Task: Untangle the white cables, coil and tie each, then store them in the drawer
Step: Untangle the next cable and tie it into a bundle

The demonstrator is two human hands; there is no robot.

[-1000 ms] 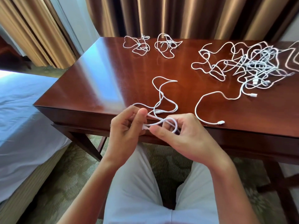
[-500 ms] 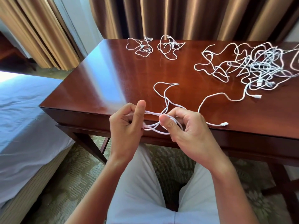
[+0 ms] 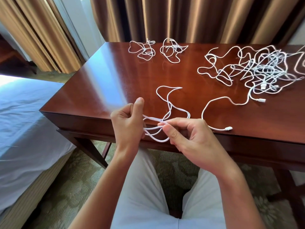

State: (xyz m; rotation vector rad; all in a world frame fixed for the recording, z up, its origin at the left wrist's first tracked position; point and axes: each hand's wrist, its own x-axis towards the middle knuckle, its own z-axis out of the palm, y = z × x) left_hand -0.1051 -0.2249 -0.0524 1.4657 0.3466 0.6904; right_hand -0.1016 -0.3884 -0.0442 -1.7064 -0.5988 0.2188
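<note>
I hold one white cable [image 3: 168, 103] at the near edge of the dark wooden desk [image 3: 102, 83]. My left hand [image 3: 127, 124] grips several loops of it, thumb up. My right hand [image 3: 189, 138] pinches a strand beside those loops. The rest of this cable trails in a curve over the desk top. A big tangle of white cables [image 3: 264, 70] lies at the back right, and one strand [image 3: 214, 103] with a plug runs from it toward the near edge. Two tied coils, one on the left [image 3: 143, 50] and one on the right [image 3: 172, 49], rest at the back.
The desk's front panel [image 3: 257, 144] runs under the top, shut. A bed with a white sheet [image 3: 24, 123] stands to the left. Brown curtains [image 3: 181, 17] hang behind the desk. My legs in white trousers are below, over patterned carpet.
My hands have drawn apart a little and more loops hang between them. The loose part of the cable on the desk has shortened and slid toward me.
</note>
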